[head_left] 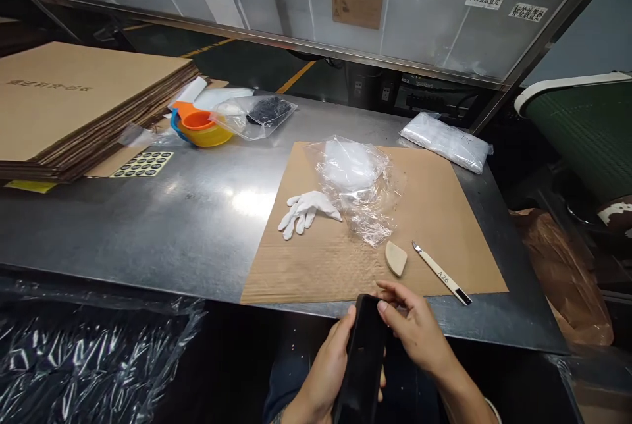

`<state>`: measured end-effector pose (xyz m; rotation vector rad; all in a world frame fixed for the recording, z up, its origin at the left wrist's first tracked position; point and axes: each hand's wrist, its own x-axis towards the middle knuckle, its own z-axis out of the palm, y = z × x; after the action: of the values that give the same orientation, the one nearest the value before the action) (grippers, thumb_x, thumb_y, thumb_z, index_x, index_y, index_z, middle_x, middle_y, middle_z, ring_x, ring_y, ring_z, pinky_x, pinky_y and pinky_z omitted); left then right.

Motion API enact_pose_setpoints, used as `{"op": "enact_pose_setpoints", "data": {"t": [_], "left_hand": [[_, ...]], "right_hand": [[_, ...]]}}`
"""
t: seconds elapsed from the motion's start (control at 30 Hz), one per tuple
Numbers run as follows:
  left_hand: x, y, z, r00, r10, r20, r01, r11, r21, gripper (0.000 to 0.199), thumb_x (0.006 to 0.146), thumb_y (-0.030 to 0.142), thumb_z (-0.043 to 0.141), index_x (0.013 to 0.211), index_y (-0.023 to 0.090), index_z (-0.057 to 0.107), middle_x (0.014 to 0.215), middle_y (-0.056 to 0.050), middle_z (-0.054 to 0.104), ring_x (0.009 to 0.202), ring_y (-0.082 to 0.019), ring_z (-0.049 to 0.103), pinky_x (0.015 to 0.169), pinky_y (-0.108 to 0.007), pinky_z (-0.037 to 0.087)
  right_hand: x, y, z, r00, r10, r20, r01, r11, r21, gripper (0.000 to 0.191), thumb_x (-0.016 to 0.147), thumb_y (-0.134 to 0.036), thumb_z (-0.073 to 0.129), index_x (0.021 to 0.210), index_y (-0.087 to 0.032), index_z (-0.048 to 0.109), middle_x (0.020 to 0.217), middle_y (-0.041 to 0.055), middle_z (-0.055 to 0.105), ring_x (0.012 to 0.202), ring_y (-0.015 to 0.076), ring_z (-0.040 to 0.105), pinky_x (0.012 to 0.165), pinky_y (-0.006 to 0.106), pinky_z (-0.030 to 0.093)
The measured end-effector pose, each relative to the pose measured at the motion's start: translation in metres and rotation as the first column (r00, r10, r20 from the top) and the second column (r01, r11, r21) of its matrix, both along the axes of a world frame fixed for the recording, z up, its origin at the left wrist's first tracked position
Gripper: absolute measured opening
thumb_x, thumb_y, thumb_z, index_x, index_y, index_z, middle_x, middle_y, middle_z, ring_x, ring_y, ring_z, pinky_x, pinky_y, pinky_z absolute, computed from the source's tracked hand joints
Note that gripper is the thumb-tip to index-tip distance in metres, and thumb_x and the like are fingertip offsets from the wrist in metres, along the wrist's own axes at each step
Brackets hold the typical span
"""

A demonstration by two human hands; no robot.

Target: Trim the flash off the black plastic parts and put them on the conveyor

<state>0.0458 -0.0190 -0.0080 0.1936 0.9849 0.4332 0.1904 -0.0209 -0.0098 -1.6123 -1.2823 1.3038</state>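
A long black object [363, 358] with a smooth surface is held over my lap, just off the table's front edge. My left hand [328, 368] wraps round its left side, with fingertips showing at its right side. My right hand [412, 325] pinches its upper right corner between thumb and fingers. Beyond my hands, on a cardboard sheet [306, 272], lie a beige wedge-shaped block [395, 259] and a pale-handled tool [439, 271] marked A26. A white glove [309, 212] lies beside crumpled clear plastic [368, 220].
Stacked flat cardboard [89, 95] covers the metal table's [123, 226] left end. Nearby are round stickers [144, 164], orange and yellow scoops [207, 131] and a clear bag [266, 114]. A wrapped white pack [447, 141] lies back right. Black plastic [89, 358] hangs front left.
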Motion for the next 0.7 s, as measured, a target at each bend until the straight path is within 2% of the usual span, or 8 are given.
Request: {"op": "enact_pose_setpoints", "data": {"t": [0.1,0.17,0.23,0.33,0.4,0.47,0.57,0.7], "left_hand": [[-0.001,0.000,-0.002,0.998,-0.043,0.050,0.046,0.998,-0.049,0.062,0.086,0.059,0.034,0.074,0.007,0.065,0.051,-0.008,0.061,0.038,-0.014,0.056,0.037,-0.020,0.044],[-0.001,0.002,-0.002,0.994,-0.051,0.092,0.059,0.995,-0.086,0.061,0.086,0.058,0.033,0.073,0.008,0.064,0.059,-0.008,0.063,0.039,-0.014,0.057,0.037,-0.022,0.045],[-0.002,0.003,-0.001,0.989,-0.087,0.120,0.102,0.986,-0.132,0.060,0.087,0.057,0.031,0.074,0.009,0.064,0.061,-0.007,0.063,0.039,-0.014,0.058,0.036,-0.023,0.046],[-0.001,0.006,0.002,0.985,-0.143,0.099,0.158,0.975,-0.159,0.063,0.088,0.057,0.029,0.070,0.008,0.064,0.055,-0.008,0.061,0.038,-0.014,0.057,0.036,-0.021,0.045],[-0.001,0.007,0.003,0.983,-0.169,0.072,0.179,0.972,-0.155,0.065,0.088,0.058,0.029,0.067,0.007,0.064,0.051,-0.008,0.060,0.037,-0.013,0.056,0.036,-0.020,0.044],[-0.001,0.006,0.003,0.981,-0.184,0.062,0.191,0.973,-0.131,0.064,0.088,0.057,0.030,0.066,0.007,0.063,0.051,-0.008,0.060,0.037,-0.013,0.057,0.035,-0.020,0.045],[-0.002,0.003,0.001,0.977,-0.194,0.083,0.199,0.978,-0.057,0.056,0.088,0.052,0.034,0.067,0.009,0.062,0.056,-0.009,0.063,0.038,-0.015,0.059,0.035,-0.021,0.044],[-0.003,0.000,-0.004,0.957,-0.241,0.162,0.247,0.969,-0.018,0.053,0.088,0.052,0.036,0.068,0.010,0.061,0.055,-0.010,0.064,0.038,-0.016,0.059,0.033,-0.018,0.039]], "right_hand": [[0.009,0.005,0.001,0.994,0.080,0.073,-0.082,0.996,0.024,0.036,0.088,-0.045,0.047,0.088,-0.015,0.067,0.073,0.0021,0.063,0.070,0.0151,0.060,0.064,0.025,0.046],[0.012,0.007,0.002,0.987,0.106,0.119,-0.110,0.994,0.020,0.046,0.090,-0.048,0.041,0.070,-0.014,0.065,0.056,-0.0008,0.055,0.055,0.0121,0.054,0.053,0.022,0.041],[0.015,0.007,0.005,0.983,0.099,0.157,-0.103,0.995,0.016,0.050,0.091,-0.049,0.038,0.065,-0.014,0.063,0.049,-0.0025,0.047,0.047,0.0102,0.048,0.047,0.022,0.036],[0.017,0.006,0.011,0.971,0.082,0.223,-0.095,0.994,0.048,0.045,0.091,-0.047,0.041,0.077,-0.015,0.068,0.057,-0.0007,0.052,0.056,0.0127,0.052,0.054,0.024,0.040],[0.017,0.006,0.015,0.953,0.110,0.284,-0.152,0.980,0.131,0.033,0.087,-0.044,0.050,0.100,-0.019,0.068,0.081,0.0039,0.060,0.080,0.0175,0.057,0.071,0.028,0.044],[0.016,0.005,0.018,0.919,0.180,0.350,-0.268,0.938,0.221,0.037,0.083,-0.040,0.058,0.117,-0.025,0.061,0.103,0.0067,0.058,0.098,0.0204,0.053,0.084,0.033,0.043],[0.016,0.006,0.020,0.883,0.276,0.379,-0.395,0.874,0.284,0.033,0.082,-0.038,0.061,0.112,-0.024,0.064,0.091,0.0052,0.062,0.086,0.0175,0.056,0.073,0.030,0.046],[0.019,0.008,0.022,0.899,0.304,0.314,-0.404,0.854,0.329,0.022,0.089,-0.028,0.051,0.098,-0.021,0.070,0.074,0.0026,0.066,0.070,0.0134,0.058,0.063,0.026,0.045]]}}
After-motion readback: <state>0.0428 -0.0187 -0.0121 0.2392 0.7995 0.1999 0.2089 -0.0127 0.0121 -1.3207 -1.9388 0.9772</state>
